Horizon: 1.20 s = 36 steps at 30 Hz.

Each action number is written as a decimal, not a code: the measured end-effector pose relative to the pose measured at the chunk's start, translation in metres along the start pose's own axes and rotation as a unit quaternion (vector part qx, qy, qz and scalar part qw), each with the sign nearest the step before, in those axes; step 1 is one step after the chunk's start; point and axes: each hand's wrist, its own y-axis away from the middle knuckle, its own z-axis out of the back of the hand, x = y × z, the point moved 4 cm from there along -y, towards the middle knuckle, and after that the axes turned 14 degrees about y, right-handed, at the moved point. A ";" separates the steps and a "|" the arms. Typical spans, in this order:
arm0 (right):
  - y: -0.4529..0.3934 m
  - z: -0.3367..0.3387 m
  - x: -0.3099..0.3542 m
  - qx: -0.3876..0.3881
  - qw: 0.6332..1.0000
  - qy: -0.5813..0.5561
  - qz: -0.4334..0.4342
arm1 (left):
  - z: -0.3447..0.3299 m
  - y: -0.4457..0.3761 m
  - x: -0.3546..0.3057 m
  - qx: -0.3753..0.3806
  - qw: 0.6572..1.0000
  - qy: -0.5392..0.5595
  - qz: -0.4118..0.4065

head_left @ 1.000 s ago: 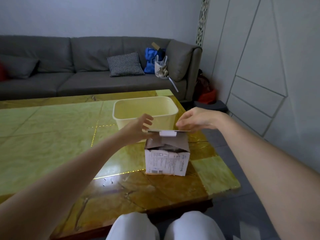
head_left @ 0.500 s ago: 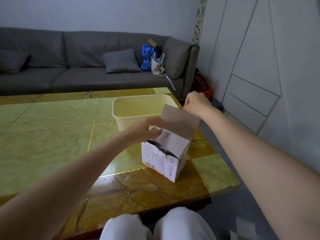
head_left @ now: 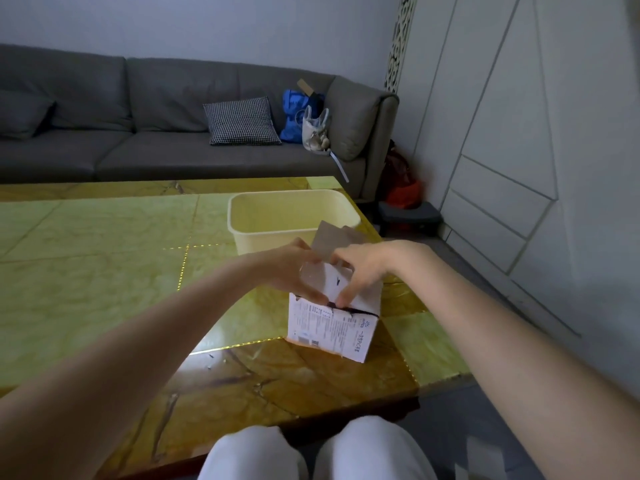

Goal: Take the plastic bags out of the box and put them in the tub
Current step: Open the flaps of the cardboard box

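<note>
On the green-and-amber table (head_left: 104, 271), near its right-hand end, a cardboard box (head_left: 332, 327) stands with its printed label facing the camera and one brown flap (head_left: 332, 242) raised behind the hands. A pale yellow tub (head_left: 294, 216) sits just behind the box, apparently holding nothing, though its floor is only partly in view. The left hand (head_left: 294, 271) rests at the box's top on the left side, fingers curled about what appears to be a clear, glossy piece of plastic (head_left: 313, 277); whether this is one of the plastic bags or a film over the flap cannot be told for certain. The right hand (head_left: 360, 268) lies on the top from the right, its fingers straight and reaching down so that a fingertip (head_left: 341, 301) presses at the dark slit along the front upper edge. No bag is plainly visible, so the contents are judged to be inside the box, hidden. The step in hand is judged to be opening the box and gaining access; nothing has reached the tub. The next move would call for folding the near flap clear, holding the box steady with one hand, and drawing the bags upward with the other before carrying them the short way back to the tub. A light box may tip or lift with the pull.
</note>
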 end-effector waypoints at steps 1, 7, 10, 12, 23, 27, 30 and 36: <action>0.000 0.000 -0.002 -0.009 1.000 0.004 -0.001 | 0.000 -0.002 0.000 -0.006 1.000 0.001 -0.002; 0.001 -0.002 -0.027 -0.057 0.998 0.022 -0.034 | -0.017 -0.020 -0.022 -0.082 0.996 0.009 -0.032; 0.005 -0.008 -0.051 -0.085 0.992 -0.067 -0.059 | -0.022 -0.033 -0.037 -0.089 0.995 0.014 -0.047; 0.011 -0.008 -0.064 -0.139 0.973 -0.170 -0.070 | -0.020 -0.038 -0.039 -0.104 0.993 0.036 -0.039; 0.042 0.013 -0.087 -0.136 0.977 -0.130 -0.098 | -0.022 -0.025 -0.021 -0.224 0.944 0.240 0.000; 0.046 0.004 -0.084 0.003 0.987 0.064 -0.145 | -0.016 -0.020 -0.012 -0.271 0.938 0.215 0.034; 0.046 -0.001 -0.075 0.016 0.966 0.197 -0.168 | -0.005 -0.017 -0.013 -0.305 0.945 0.107 0.044; 0.038 -0.017 -0.059 -0.096 0.984 0.135 -0.070 | -0.018 -0.031 -0.032 -0.158 0.961 -0.174 -0.144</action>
